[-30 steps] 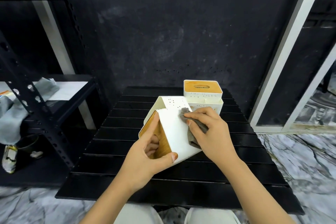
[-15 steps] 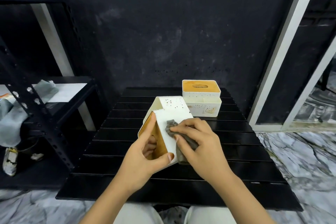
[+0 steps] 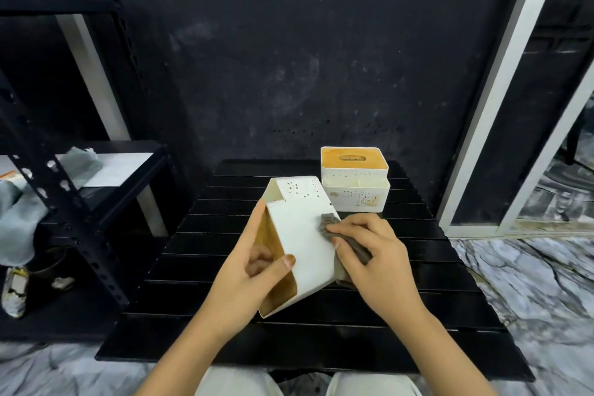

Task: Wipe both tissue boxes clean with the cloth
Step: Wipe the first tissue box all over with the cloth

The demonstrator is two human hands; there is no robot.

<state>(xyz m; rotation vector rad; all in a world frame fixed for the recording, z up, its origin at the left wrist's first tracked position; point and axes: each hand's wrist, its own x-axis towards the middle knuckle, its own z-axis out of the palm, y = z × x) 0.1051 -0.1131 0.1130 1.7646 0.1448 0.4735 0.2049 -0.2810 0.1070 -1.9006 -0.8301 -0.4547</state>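
A white tissue box (image 3: 300, 235) with a wooden lid lies tipped on its side on the black slatted table (image 3: 418, 315). My left hand (image 3: 247, 280) grips it, thumb on the white upper face and fingers over the wooden lid. My right hand (image 3: 373, 254) presses a grey-brown cloth (image 3: 331, 224) against the right edge of that white face. A second white tissue box (image 3: 355, 178) with an orange wooden top stands upright just behind, untouched.
A black metal shelf rack (image 3: 64, 190) stands to the left, holding grey rags and a white sheet. A white-framed door (image 3: 501, 100) stands to the right. Marble floor surrounds the table, and a dark wall rises behind it.
My right hand slid the cloth down the box's white face toward me, then back up and right toward its far edge. My left hand kept its grip; the box stayed tipped.
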